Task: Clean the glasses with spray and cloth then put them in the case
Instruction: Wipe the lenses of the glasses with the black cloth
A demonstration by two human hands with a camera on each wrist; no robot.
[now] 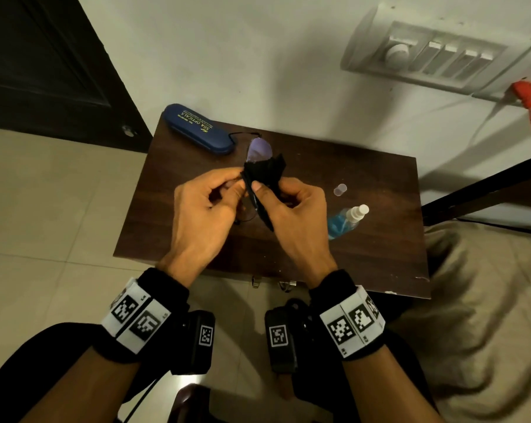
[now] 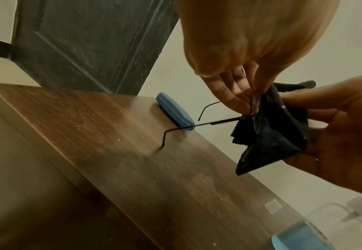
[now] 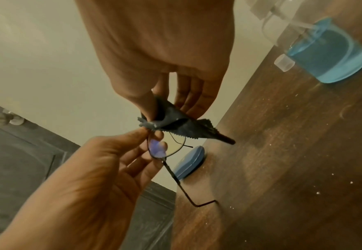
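My left hand (image 1: 235,186) pinches the thin black-rimmed glasses (image 1: 259,149) by the frame and holds them above the table. Their temples (image 2: 197,125) are unfolded and point down toward the wood. My right hand (image 1: 262,190) grips a black cloth (image 1: 267,174) folded over one lens, thumb on top. In the right wrist view the other lens (image 3: 159,148) shows a purple glare beside my left fingertips (image 3: 142,132), with the cloth (image 3: 176,123) just above. The blue case (image 1: 200,128) lies shut at the table's far left corner. The spray bottle (image 1: 346,221) of blue liquid stands to my right.
The bottle's clear cap (image 1: 340,189) stands on the dark wooden table (image 1: 365,264) behind the bottle. A wall with a switch panel (image 1: 435,56) rises behind the table, a dark door (image 1: 44,65) is at the left, and bedding (image 1: 487,315) at the right.
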